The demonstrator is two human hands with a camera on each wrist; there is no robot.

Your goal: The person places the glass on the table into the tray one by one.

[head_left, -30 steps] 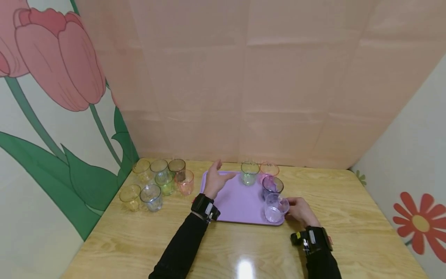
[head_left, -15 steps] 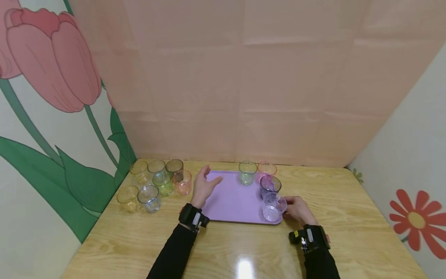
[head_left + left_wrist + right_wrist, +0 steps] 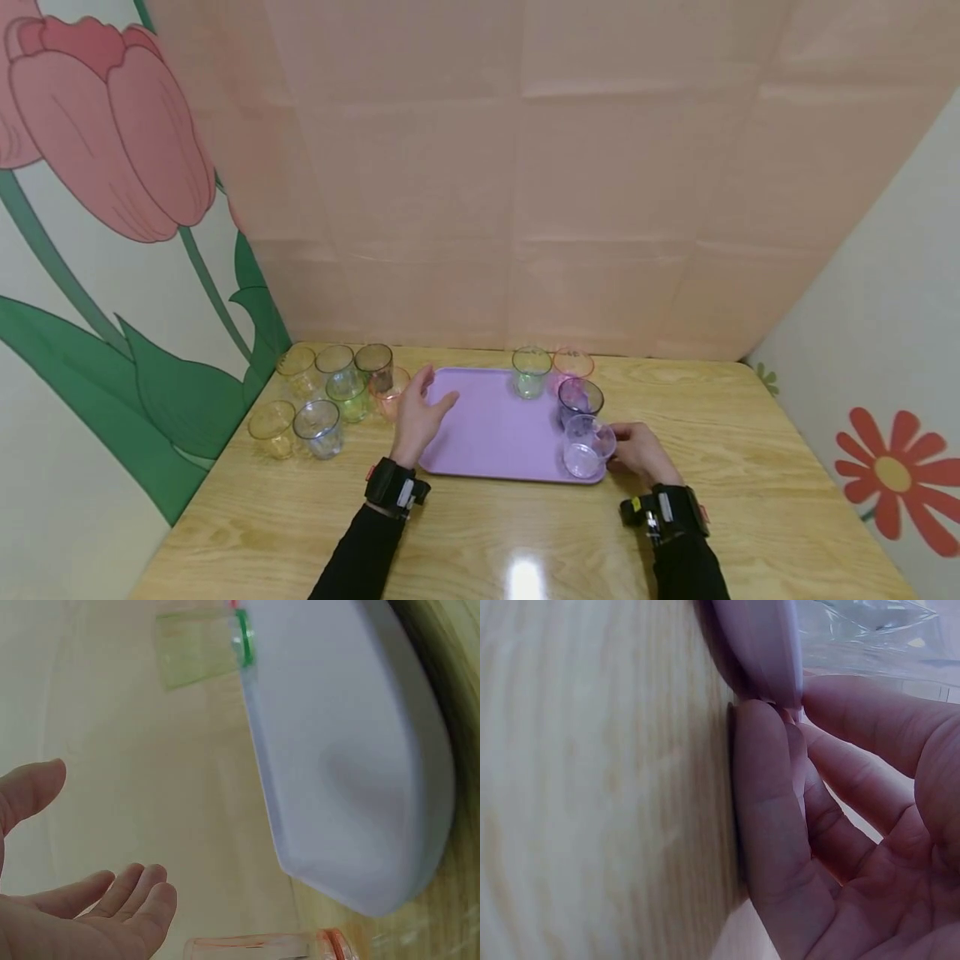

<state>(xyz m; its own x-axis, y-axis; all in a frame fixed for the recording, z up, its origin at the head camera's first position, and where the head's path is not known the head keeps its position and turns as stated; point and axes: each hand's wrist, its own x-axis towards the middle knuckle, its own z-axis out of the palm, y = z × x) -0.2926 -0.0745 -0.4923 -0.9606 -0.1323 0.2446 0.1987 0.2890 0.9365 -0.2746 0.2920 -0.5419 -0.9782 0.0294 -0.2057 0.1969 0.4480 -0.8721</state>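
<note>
My left hand [image 3: 417, 421] is held over the left end of a purple tray [image 3: 480, 442], thumb and fingers spread apart with nothing between them. In the left wrist view its fingers [image 3: 142, 900] are apart from the tray. A pink-orange glass [image 3: 392, 394] stands just beyond it, partly hidden by the hand. At the tray's near right corner, my right hand [image 3: 643, 452] pinches the rim, the thumb [image 3: 870, 712] on top and fingers low by the table. Beside that hand is a clear glass [image 3: 588, 450], with a dark purple glass [image 3: 580, 404] behind it.
Green [image 3: 531, 375] and pink [image 3: 573, 364] glasses stand along the tray's back right. On the wooden table [image 3: 465, 533] at left is a cluster of several tinted glasses, among them a yellow one [image 3: 272, 431] and a blue-grey one [image 3: 318, 431]. A papered wall [image 3: 480, 208] rises behind the table.
My left hand has moved left and slightly nearer, from over the tray to its left end, staying spread. My right hand stays at the tray's corner. The view has shifted slightly.
</note>
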